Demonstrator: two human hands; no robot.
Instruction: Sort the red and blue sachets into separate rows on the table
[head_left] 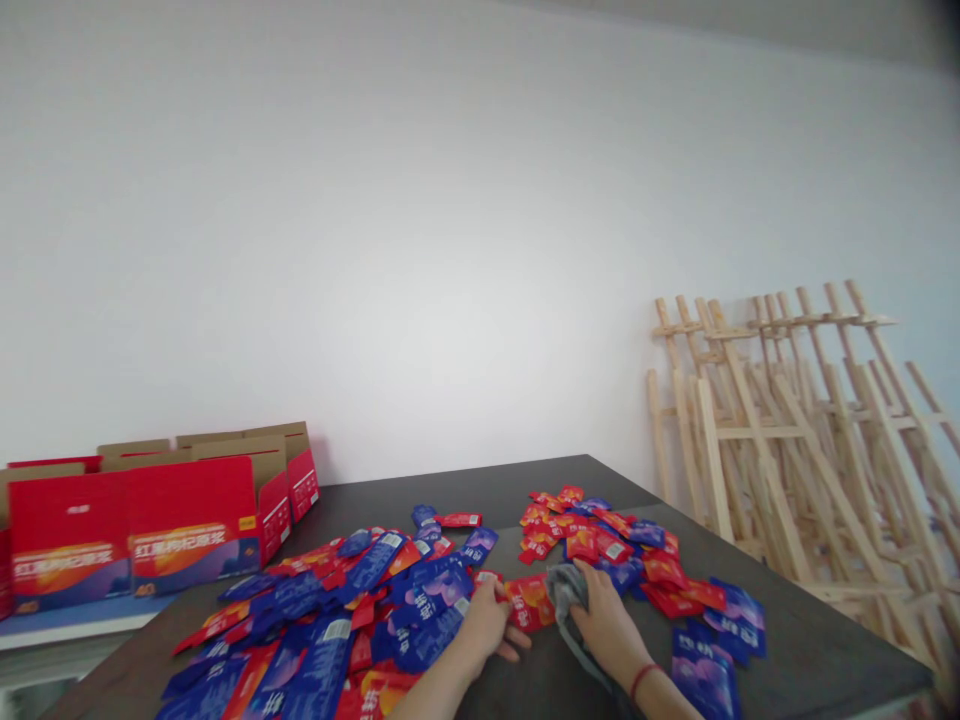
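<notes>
"Beginning at the left, what lay about the hands?"

"Red cartons (191, 525) stood farthest left of the left hand (487, 622); between them and that hand spread a heap of red and blue sachets (322, 600)."

"And the left hand itself?"

"Its fingers were curled at the near-left end of a red sachet (529, 600), which lay between the two hands; whether they pinched or merely pressed could not be told."

"The right hand (606, 612)?"

"It was closed around a bunched gray cloth (566, 585), at the sachet's right end. A second group of sachets (592, 543) lay beyond and to the right of this hand; wooden frames (756, 433) leaned farthest right."

"Which step was in hand?"

"Wiping the single sachet, in all likelihood. The next move called for a steady left hand and a light stroke of the cloth along the wrapper."
</notes>
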